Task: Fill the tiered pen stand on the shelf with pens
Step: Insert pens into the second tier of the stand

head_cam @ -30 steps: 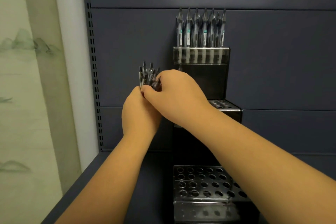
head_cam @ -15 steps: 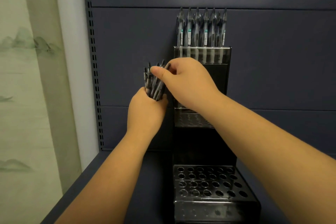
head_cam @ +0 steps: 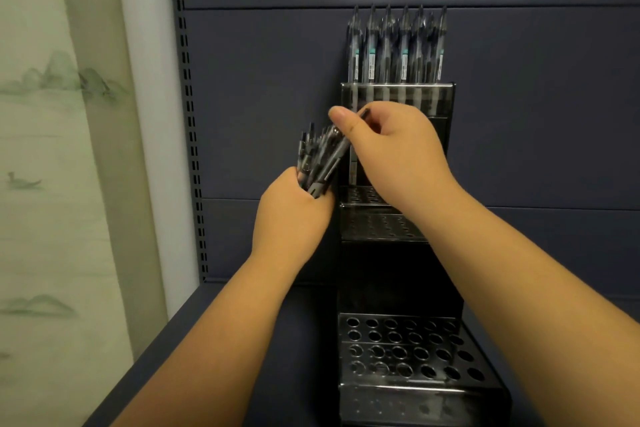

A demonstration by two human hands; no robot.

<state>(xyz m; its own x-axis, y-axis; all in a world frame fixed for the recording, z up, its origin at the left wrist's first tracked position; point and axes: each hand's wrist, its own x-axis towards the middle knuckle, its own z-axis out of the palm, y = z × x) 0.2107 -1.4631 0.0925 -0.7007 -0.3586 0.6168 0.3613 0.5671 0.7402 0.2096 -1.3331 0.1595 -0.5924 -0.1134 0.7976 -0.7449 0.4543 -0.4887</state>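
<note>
A black tiered pen stand [head_cam: 398, 388] stands on the dark shelf. Its top tier holds a row of several pens [head_cam: 394, 45]. The middle tier [head_cam: 377, 225] and the bottom tier show only bare holes. My left hand [head_cam: 294, 215] grips a bundle of dark pens [head_cam: 311, 156], held upright just left of the stand. My right hand [head_cam: 394, 156] pinches one pen [head_cam: 332, 159] between thumb and fingers; the pen slants out of the bundle, its lower end still among the others.
The dark blue back panel [head_cam: 519, 114] rises behind the stand. A slotted upright rail [head_cam: 188, 114] runs down the left side. Beyond it hangs a pale painted wall panel [head_cam: 52, 149]. The shelf surface [head_cam: 242, 340] stretches left of the stand.
My right hand has risen up and to the right, drawing one pen partway out of the bundle. My left hand has stayed about where it was.
</note>
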